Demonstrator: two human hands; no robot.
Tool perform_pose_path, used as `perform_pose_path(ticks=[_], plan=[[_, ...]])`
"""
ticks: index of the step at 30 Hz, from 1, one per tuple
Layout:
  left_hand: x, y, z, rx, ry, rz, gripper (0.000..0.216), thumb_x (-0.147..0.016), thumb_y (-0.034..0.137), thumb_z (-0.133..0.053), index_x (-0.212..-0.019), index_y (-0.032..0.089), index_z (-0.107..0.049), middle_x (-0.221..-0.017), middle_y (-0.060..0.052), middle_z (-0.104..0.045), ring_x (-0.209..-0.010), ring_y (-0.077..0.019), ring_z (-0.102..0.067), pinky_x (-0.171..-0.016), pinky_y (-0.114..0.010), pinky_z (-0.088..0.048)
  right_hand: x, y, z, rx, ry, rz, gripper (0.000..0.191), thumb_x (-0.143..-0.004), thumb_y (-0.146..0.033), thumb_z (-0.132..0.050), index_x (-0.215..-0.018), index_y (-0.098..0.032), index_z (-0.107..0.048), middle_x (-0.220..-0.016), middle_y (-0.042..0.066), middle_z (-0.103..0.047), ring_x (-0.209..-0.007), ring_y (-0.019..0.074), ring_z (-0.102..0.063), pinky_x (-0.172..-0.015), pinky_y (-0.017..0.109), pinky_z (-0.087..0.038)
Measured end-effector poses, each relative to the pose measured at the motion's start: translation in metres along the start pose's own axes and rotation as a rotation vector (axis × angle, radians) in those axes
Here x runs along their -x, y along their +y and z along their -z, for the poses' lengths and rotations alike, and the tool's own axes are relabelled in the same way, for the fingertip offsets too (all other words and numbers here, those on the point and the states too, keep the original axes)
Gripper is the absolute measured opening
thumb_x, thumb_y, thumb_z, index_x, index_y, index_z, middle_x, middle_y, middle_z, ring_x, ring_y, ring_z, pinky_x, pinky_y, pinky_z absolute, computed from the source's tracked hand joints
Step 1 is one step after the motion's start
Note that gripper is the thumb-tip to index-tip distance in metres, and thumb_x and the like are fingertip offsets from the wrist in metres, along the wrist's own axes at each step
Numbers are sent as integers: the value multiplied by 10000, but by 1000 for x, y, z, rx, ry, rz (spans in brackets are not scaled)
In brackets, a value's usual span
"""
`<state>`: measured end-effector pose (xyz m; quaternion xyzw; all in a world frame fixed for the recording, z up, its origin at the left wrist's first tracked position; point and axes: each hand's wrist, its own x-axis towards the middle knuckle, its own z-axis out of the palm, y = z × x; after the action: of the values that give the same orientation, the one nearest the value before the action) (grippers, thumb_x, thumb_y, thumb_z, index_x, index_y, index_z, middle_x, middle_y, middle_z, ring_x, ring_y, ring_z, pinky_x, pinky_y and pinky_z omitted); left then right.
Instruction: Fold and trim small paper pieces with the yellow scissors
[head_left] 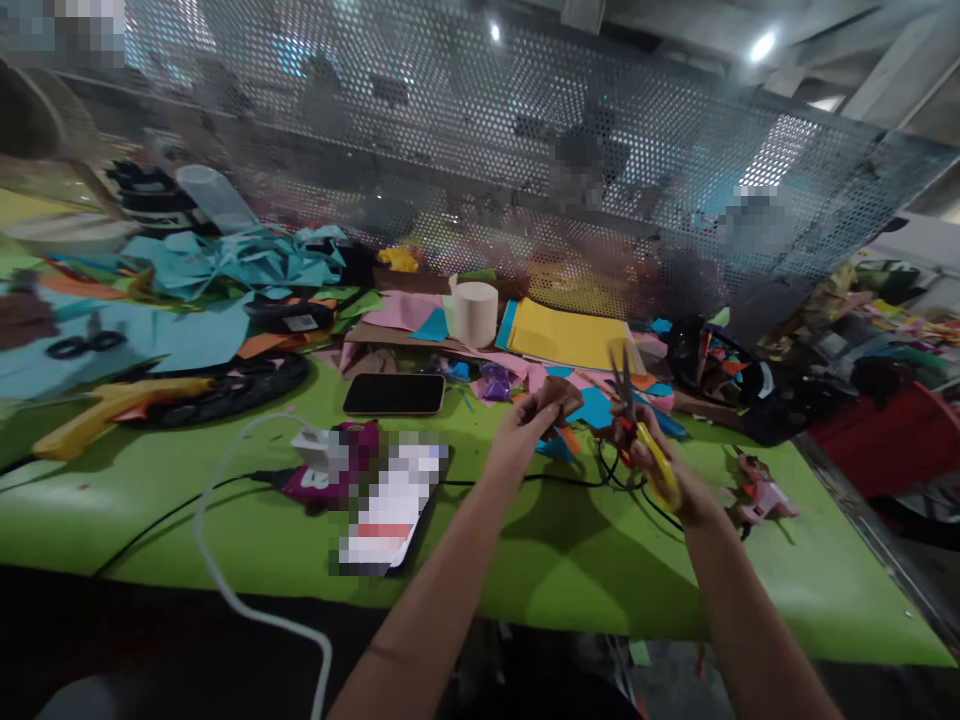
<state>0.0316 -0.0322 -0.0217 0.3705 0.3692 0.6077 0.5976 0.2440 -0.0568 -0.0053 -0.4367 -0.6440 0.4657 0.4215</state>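
Observation:
A small folded piece of brown paper (562, 396) is pinched in the fingers of my left hand (534, 418), above the green table. My right hand (667, 455) grips a pair of scissors (654, 462) with yellow handles, the blades pointing up and slightly blurred. Blades and brown paper are apart. Beneath and behind both hands lie blue and orange paper scraps (592, 405). A black cable (555, 478) runs under my hands. Parts of my right fingers are hidden behind the scissor handles.
On the green tabletop (600, 580) lie a lit phone (394, 505), a dark phone (394, 394), a purple power strip (330, 480) and a yellow glue gun (124, 408). Behind are a white cup (475, 313), yellow sheets (570, 335) and a perforated metal screen (450, 150). A pink piece (765, 497) sits right.

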Motion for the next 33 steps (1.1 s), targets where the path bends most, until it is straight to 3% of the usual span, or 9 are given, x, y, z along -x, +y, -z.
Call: perform_pose_path(ticks=[2,6,10,33], plan=[[1,1,-1,4,-14,-5,452,-610,503,-821,-857,151,-682,-734,3,-653,-588,-77,-534,-534,-194,-425,5,4,3,57,-94,15,533,-823,-622,-594,-1249,-310,-526,-1010,63,-568,-887,225,-544,-782,349,-464],[3,2,-1,-39,-26,-20,423,-648,498,-796,-858,152,-671,-710,9,-637,-585,-79,-525,-535,-194,-418,11,1,-3,70,-181,2,524,-850,-665,-527,-1218,-292,-523,-903,30,-502,-733,187,-449,-641,309,-405],[3,1,0,-105,-49,-45,374,-693,480,-763,-838,150,-666,-689,8,-623,-604,-91,-526,-551,-204,-412,12,-8,-13,132,-182,10,527,-827,-674,-551,-1136,-248,-511,-851,-1,-422,-730,169,-400,-640,289,-370],[8,5,-6,-141,-56,-35,302,-697,442,-746,-811,168,-687,-733,-6,-661,-653,-118,-548,-592,-216,-428,12,-16,-15,226,-171,-10,526,-804,-693,-553,-1070,-241,-517,-907,16,-511,-822,203,-476,-707,307,-414]])
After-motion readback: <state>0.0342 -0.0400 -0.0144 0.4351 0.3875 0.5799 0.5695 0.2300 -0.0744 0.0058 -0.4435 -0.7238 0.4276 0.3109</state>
